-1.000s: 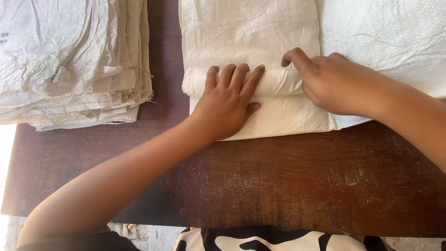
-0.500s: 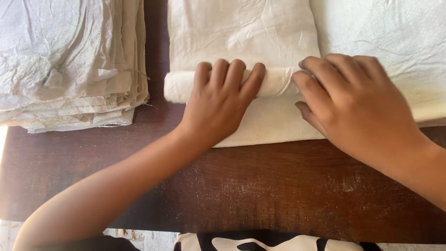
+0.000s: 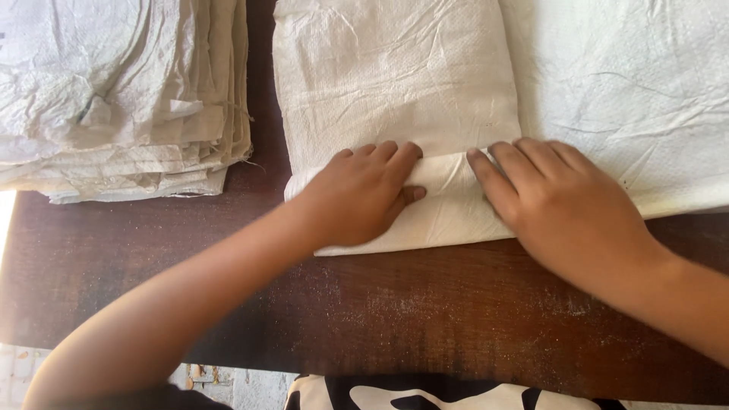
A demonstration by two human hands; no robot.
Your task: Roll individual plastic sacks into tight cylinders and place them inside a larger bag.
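A folded white woven sack [image 3: 395, 83] lies on the dark wooden table [image 3: 425, 311], with its near end rolled into a thick tube [image 3: 444, 178]. My left hand [image 3: 361, 193] lies on the left part of the roll, fingers curled over its top. My right hand [image 3: 558, 201] presses on the right part of the roll, fingers spread and pointing away from me. Both hands cover the roll side by side, almost touching.
A stack of several flat, creased white sacks [image 3: 114, 99] sits at the far left of the table. Another white sack [image 3: 630, 91] lies spread to the right, under the folded one. Dust speckles the table's near side. A black-and-white patterned garment [image 3: 425, 395] shows at the bottom edge.
The roll has grown thicker and moved away from me along the sack. Both hands have shifted with it, fingers now lying flatter on top.
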